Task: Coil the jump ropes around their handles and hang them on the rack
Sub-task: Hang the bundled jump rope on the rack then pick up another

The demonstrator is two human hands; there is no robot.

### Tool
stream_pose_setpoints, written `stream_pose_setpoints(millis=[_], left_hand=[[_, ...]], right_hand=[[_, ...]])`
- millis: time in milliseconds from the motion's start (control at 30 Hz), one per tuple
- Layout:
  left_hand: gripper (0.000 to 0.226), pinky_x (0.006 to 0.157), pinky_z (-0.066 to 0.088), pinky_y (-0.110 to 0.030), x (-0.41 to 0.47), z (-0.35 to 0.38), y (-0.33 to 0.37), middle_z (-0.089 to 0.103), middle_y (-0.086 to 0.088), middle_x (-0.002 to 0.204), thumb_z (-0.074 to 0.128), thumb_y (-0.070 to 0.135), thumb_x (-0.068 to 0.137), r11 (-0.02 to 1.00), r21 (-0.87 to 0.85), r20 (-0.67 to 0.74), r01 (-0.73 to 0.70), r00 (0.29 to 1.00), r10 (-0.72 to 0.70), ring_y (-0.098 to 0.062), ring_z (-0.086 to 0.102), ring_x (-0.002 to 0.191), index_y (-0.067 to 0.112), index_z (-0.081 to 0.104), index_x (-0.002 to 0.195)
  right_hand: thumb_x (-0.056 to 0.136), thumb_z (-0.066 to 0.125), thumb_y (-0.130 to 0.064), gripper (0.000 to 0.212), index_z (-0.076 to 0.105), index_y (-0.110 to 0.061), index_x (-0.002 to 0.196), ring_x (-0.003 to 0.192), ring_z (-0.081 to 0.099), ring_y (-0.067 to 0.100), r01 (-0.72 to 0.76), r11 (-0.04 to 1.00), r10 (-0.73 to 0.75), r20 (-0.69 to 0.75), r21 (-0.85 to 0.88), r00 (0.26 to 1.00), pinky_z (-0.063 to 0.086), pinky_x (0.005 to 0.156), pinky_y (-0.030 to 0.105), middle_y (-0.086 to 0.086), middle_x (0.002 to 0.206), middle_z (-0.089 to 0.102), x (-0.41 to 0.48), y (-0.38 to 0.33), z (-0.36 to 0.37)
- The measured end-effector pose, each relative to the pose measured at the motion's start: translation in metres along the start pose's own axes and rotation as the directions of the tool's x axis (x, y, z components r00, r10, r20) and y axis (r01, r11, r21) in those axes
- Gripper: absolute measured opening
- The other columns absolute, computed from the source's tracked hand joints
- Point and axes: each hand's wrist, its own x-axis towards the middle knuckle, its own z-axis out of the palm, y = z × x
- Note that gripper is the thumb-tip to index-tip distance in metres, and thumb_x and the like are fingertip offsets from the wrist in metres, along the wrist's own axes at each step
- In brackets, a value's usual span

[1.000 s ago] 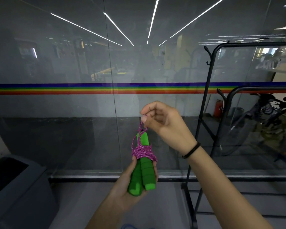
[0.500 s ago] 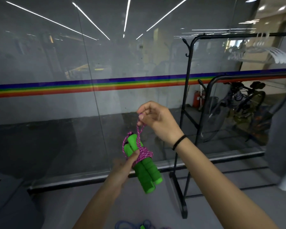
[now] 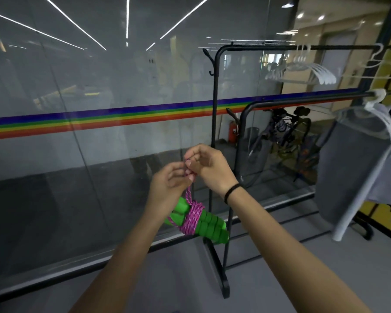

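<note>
A jump rope with two green foam handles [image 3: 207,222] hangs in front of me, its purple rope [image 3: 192,216] coiled tightly around the handles' middle. A short loop of the rope runs up from the coil into my fingers. My left hand [image 3: 169,184] and my right hand [image 3: 209,167] meet at chest height and both pinch that loop; the bundle dangles below them, tilted. The black metal rack [image 3: 215,132] stands just right of my hands, with small hooks [image 3: 209,62] near the top of its post.
A glass wall with a rainbow stripe [image 3: 99,118] runs across the front. White hangers [image 3: 303,71] hang on the rack's top bar, and a white garment [image 3: 388,154] hangs at the right. The rack's foot [image 3: 221,274] lies on the grey floor.
My left hand let go of the handles and rose to join the right hand on the loop. The bundle now hangs free, and my view has turned right toward the rack.
</note>
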Motion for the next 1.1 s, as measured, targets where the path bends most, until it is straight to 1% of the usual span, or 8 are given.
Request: stream_pose_setpoints(millis=[167, 300, 433, 633, 733, 967, 1033, 1100], left_hand=[[0.026, 0.063, 0.051, -0.012, 0.064, 0.045, -0.026, 0.067, 0.008, 0.064, 0.070, -0.006, 0.074, 1.000, 0.009, -0.042, 0.002, 0.999, -0.002, 0.002, 0.062, 0.060, 0.020, 0.065, 0.075], [0.016, 0.063, 0.056, -0.017, 0.118, 0.083, -0.042, 0.069, -0.004, 0.075, 0.071, -0.001, 0.076, 0.997, -0.029, -0.029, 0.075, 0.997, -0.076, -0.005, 0.066, 0.062, 0.004, 0.068, 0.091], [0.019, 0.059, 0.055, -0.014, 0.175, 0.117, -0.053, 0.066, -0.005, 0.072, 0.067, -0.003, 0.079, 0.996, 0.010, -0.047, 0.093, 0.995, -0.093, 0.002, 0.063, 0.051, -0.006, 0.067, 0.098], [0.021, 0.077, 0.053, -0.023, 0.246, 0.164, -0.064, 0.068, -0.012, 0.092, 0.064, -0.007, 0.080, 0.994, 0.045, -0.069, 0.101, 0.993, -0.098, -0.008, 0.064, 0.069, -0.005, 0.068, 0.100], [0.019, 0.088, 0.052, -0.032, 0.276, 0.177, -0.075, 0.070, -0.015, 0.096, 0.064, -0.006, 0.079, 0.993, 0.049, -0.070, 0.111, 0.992, -0.108, -0.020, 0.064, 0.083, -0.003, 0.070, 0.097], [0.016, 0.095, 0.051, -0.039, 0.302, 0.190, -0.097, 0.069, -0.019, 0.103, 0.066, -0.002, 0.080, 0.978, -0.030, -0.044, 0.206, 0.977, -0.207, -0.026, 0.064, 0.093, -0.001, 0.069, 0.095], [0.016, 0.090, 0.054, -0.034, 0.303, 0.193, -0.103, 0.068, -0.017, 0.102, 0.062, -0.004, 0.082, 0.968, -0.077, -0.023, 0.239, 0.970, -0.241, -0.024, 0.064, 0.092, -0.001, 0.068, 0.096], [0.021, 0.074, 0.056, -0.019, 0.302, 0.195, -0.107, 0.066, -0.015, 0.102, 0.056, -0.009, 0.085, 0.965, -0.068, 0.024, 0.253, 0.967, -0.252, -0.020, 0.064, 0.082, -0.005, 0.064, 0.104]], right_hand=[[0.082, 0.059, 0.004, 0.029, 0.058, -0.023, 0.073, 0.065, 0.062, 0.021, -0.046, 0.998, 0.040, -0.109, -0.047, 0.993, 0.056, 0.069, 0.045, -0.003, 0.067, 0.061, 0.041, 0.039, -0.045], [0.078, 0.066, -0.003, 0.025, 0.057, -0.025, 0.070, 0.069, 0.065, 0.019, -0.095, 0.978, 0.057, -0.204, -0.184, 0.977, 0.058, 0.071, 0.041, -0.004, 0.066, 0.062, 0.080, 0.072, -0.090], [0.078, 0.068, -0.010, 0.012, 0.061, -0.020, 0.074, 0.066, 0.065, 0.015, -0.165, 0.923, 0.059, -0.296, -0.349, 0.953, 0.053, 0.067, 0.027, 0.000, 0.069, 0.066, 0.114, 0.106, -0.124], [0.079, 0.060, -0.005, 0.017, 0.056, -0.021, 0.073, 0.071, 0.065, 0.020, -0.230, 0.881, 0.059, -0.387, -0.413, 0.920, 0.055, 0.073, 0.033, 0.004, 0.072, 0.066, 0.164, 0.135, -0.150], [0.080, 0.058, -0.007, 0.008, 0.056, -0.014, 0.080, 0.076, 0.065, 0.029, -0.229, 0.850, 0.046, -0.367, -0.474, 0.929, 0.055, 0.071, 0.041, 0.013, 0.079, 0.069, 0.182, 0.148, -0.157], [0.087, 0.055, -0.021, 0.018, 0.055, -0.006, 0.096, 0.085, 0.062, 0.038, -0.237, 0.694, -0.008, -0.336, -0.680, 0.942, 0.051, 0.068, 0.043, 0.021, 0.089, 0.067, 0.194, 0.161, -0.160], [0.088, 0.054, -0.022, 0.018, 0.056, -0.006, 0.097, 0.086, 0.062, 0.039, -0.234, 0.673, -0.022, -0.335, -0.702, 0.942, 0.050, 0.068, 0.043, 0.021, 0.089, 0.067, 0.194, 0.163, -0.159], [0.088, 0.054, -0.019, 0.015, 0.058, -0.006, 0.097, 0.085, 0.063, 0.038, -0.223, 0.673, -0.037, -0.333, -0.706, 0.942, 0.051, 0.068, 0.043, 0.021, 0.088, 0.068, 0.192, 0.166, -0.160]])
